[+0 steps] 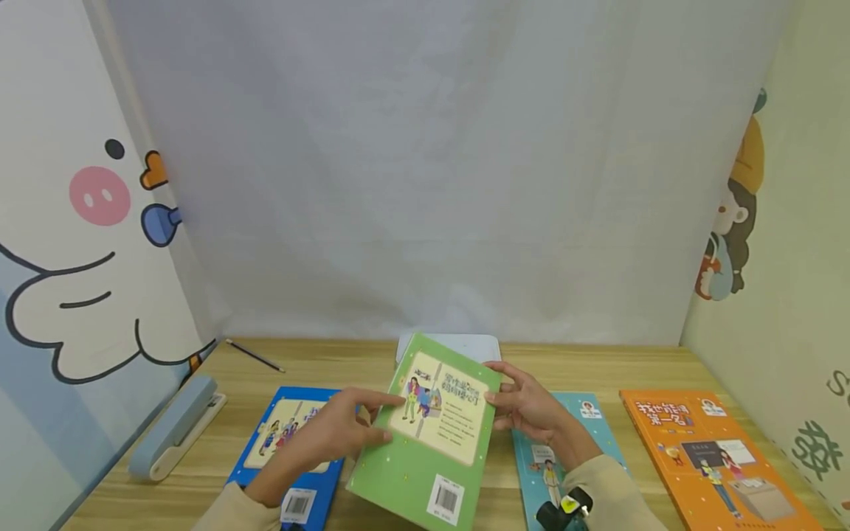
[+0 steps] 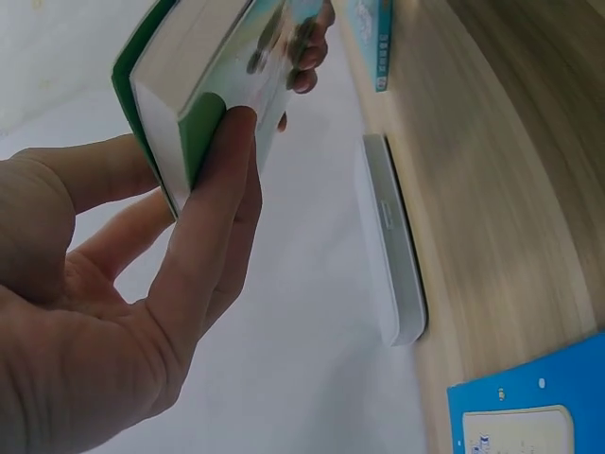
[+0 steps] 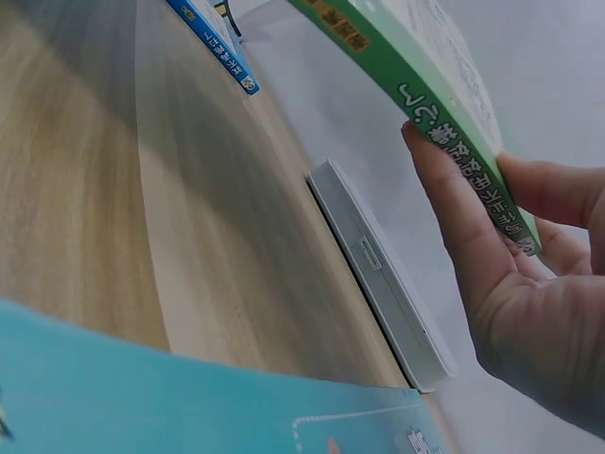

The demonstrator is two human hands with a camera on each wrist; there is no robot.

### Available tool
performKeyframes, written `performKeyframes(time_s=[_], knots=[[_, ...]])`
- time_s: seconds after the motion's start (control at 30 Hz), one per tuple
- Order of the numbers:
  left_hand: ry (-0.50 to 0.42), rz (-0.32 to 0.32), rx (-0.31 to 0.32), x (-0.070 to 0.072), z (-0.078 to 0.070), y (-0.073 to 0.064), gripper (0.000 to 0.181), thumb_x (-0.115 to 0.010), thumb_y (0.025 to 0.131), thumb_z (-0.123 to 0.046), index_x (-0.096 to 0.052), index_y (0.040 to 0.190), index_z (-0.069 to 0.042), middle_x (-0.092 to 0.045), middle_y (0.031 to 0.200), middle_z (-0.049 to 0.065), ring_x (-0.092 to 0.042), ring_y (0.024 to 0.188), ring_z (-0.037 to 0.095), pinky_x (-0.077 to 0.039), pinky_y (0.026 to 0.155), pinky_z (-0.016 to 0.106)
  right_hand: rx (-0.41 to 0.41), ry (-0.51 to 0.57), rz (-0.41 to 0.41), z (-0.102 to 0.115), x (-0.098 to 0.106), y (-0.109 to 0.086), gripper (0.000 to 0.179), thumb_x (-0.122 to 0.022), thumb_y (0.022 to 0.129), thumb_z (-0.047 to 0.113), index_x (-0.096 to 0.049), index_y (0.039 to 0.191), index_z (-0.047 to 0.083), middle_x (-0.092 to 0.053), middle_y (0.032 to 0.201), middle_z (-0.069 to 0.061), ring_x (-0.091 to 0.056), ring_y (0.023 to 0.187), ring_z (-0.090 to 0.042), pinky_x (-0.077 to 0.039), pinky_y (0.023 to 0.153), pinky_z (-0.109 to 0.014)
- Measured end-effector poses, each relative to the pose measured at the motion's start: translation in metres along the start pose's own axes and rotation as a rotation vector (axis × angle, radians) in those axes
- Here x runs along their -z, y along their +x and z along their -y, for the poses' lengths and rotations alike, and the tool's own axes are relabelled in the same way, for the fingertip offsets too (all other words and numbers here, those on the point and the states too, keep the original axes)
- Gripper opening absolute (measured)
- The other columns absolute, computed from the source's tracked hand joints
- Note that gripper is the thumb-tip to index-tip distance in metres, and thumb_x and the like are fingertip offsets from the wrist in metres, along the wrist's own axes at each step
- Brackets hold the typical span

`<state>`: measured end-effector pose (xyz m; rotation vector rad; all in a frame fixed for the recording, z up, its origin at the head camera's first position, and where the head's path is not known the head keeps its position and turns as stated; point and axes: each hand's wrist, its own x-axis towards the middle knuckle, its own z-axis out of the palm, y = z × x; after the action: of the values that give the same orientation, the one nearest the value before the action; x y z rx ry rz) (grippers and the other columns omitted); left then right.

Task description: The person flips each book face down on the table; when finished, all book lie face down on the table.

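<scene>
A green book (image 1: 415, 464) is held up above the table, tilted, its back cover with a barcode towards the head camera. My left hand (image 1: 339, 431) grips its left edge; in the left wrist view the fingers (image 2: 213, 203) press the underside while the thumb lies on the cover. On the spine side my right hand (image 1: 531, 402) pinches the upper right edge, with the spine (image 3: 454, 142) showing white lettering in the right wrist view. A blue book (image 1: 265, 450) lies below my left forearm, and a teal book (image 1: 578, 413) lies partly hidden under my right one.
An orange book (image 1: 717, 464) lies at the right. At the left stands a blue-grey stapler (image 1: 175, 428), with a pencil (image 1: 255, 355) behind it. A white flat case (image 1: 465, 345) sits at the back, partly covered by the green book. A pale curtain (image 1: 432, 184) hangs behind the table.
</scene>
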<state>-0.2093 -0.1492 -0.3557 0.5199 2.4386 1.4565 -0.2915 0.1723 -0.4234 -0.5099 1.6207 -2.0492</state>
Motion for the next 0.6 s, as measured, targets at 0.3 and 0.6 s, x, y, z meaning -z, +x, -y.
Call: performKeyframes(time_s=[0.3,0.6], knots=[[0.054,-0.02,0.008,-0.008,0.011,-0.003,0.051,-0.075,0.086,-0.004,-0.063,0.135,-0.008,-0.051,0.085,0.008,-0.045,0.055,0.011,-0.046,0.048,0.021,-0.019,-0.068,-0.012,0.002,0.0,0.005,0.062,-0.058,0.097,-0.001,-0.028,0.152,0.0,-0.073,0.108,-0.006,-0.074,0.088,-0.02,-0.062,0.064,-0.028],[0.027,-0.003,0.074,-0.015,0.025,-0.007,0.058,-0.077,0.082,0.001,-0.061,0.136,-0.007,-0.052,0.085,0.01,-0.051,0.062,0.016,-0.056,0.052,0.032,-0.051,-0.173,-0.083,0.005,-0.009,0.01,0.059,-0.059,0.096,-0.002,-0.034,0.149,-0.002,-0.072,0.1,-0.009,-0.074,0.084,-0.022,-0.063,0.068,-0.036]])
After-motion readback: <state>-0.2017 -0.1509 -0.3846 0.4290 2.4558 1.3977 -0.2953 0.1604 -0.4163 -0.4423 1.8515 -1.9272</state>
